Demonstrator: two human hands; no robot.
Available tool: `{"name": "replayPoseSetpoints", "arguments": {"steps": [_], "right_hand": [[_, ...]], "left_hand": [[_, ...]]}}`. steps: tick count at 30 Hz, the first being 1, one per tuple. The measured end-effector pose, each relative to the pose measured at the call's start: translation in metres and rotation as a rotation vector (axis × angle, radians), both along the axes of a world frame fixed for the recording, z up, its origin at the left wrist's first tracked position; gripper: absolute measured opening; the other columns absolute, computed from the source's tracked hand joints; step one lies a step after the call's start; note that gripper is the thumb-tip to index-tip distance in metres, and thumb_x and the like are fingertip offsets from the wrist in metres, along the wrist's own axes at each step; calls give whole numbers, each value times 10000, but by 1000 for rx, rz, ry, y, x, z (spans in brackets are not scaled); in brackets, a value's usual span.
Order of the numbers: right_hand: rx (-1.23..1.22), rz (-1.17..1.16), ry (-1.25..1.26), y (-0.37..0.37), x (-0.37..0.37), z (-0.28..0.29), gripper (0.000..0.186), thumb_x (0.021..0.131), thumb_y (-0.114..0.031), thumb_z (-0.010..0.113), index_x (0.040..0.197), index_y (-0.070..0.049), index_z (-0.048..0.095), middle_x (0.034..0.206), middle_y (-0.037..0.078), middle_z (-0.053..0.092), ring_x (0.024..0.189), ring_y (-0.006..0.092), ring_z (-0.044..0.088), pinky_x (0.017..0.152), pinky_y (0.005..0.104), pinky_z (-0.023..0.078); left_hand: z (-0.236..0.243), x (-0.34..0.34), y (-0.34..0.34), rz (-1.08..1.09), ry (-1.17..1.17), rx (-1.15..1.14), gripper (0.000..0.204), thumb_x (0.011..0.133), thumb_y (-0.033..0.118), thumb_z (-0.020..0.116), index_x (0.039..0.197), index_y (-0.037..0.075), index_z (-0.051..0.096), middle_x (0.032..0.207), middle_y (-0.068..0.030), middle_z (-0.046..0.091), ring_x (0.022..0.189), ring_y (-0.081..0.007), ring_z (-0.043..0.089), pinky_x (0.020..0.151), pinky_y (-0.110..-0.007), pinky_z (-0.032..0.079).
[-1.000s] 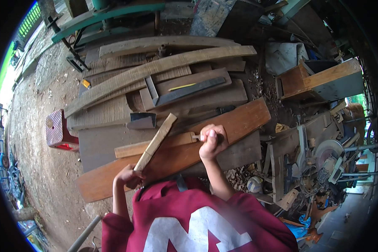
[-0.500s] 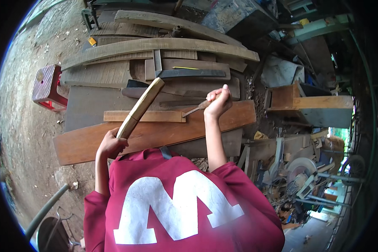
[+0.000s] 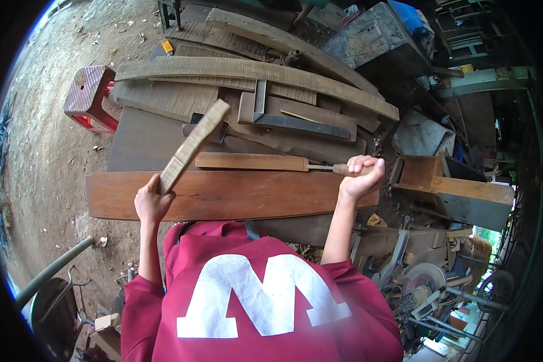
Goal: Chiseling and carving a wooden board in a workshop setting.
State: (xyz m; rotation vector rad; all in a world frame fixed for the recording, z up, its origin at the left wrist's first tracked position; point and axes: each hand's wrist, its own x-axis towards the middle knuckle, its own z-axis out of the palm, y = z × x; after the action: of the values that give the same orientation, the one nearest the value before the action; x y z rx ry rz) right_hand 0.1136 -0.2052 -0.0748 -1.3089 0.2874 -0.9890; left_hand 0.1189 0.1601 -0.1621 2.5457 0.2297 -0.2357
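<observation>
Left hand (image 3: 152, 204) closed around wooden batten (image 3: 193, 146), raised toward 1 o'clock; right hand (image 3: 360, 176) gripping chisel (image 3: 338, 169) on board (image 3: 250, 161). Better: strike squarely.

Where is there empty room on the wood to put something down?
The long reddish-brown plank is bare between the left hand and right hand. The dark board near the red stool is also open. Behind, stacked grey planks crowd everything.
</observation>
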Motion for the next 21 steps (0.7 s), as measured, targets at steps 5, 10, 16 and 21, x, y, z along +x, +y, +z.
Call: {"name": "replayPoseSetpoints", "arguments": {"steps": [5, 10, 16, 21], "right_hand": [[-593, 95, 351, -4, 10, -38, 240, 764, -200, 573, 630, -31, 466, 498, 32, 437, 444, 98, 431, 415, 237, 342], [-1142, 302, 666, -28, 30, -82, 413, 678, -395, 649, 594, -43, 451, 501, 69, 444, 468, 254, 449, 451, 318, 373], [-1380, 350, 674, -42, 25, -116, 352, 623, -336, 686, 709, -47, 503, 695, 57, 499, 707, 232, 480, 628, 345, 398], [-1262, 4, 409, -51, 23, -134, 403, 631, -252, 705, 939, -75, 516, 873, 103, 505, 820, 284, 480, 720, 373, 400]], "left_hand": [[-16, 15, 12, 34, -178, 110, 369, 575, 288, 703, 875, 124, 563, 835, -57, 544, 778, -270, 533, 641, -365, 434], [-49, 24, 40, -8, -314, 169, 378, 588, 283, 698, 920, 145, 581, 843, -31, 521, 832, -235, 490, 713, -349, 413], [-60, 50, 49, -125, -559, 132, 490, 554, 293, 720, 997, 161, 555, 850, -46, 519, 804, -244, 490, 704, -346, 417], [-54, 67, 43, -153, -527, 253, 538, 612, 232, 693, 1106, 164, 493, 1022, -62, 458, 973, -251, 421, 845, -383, 338]]}}
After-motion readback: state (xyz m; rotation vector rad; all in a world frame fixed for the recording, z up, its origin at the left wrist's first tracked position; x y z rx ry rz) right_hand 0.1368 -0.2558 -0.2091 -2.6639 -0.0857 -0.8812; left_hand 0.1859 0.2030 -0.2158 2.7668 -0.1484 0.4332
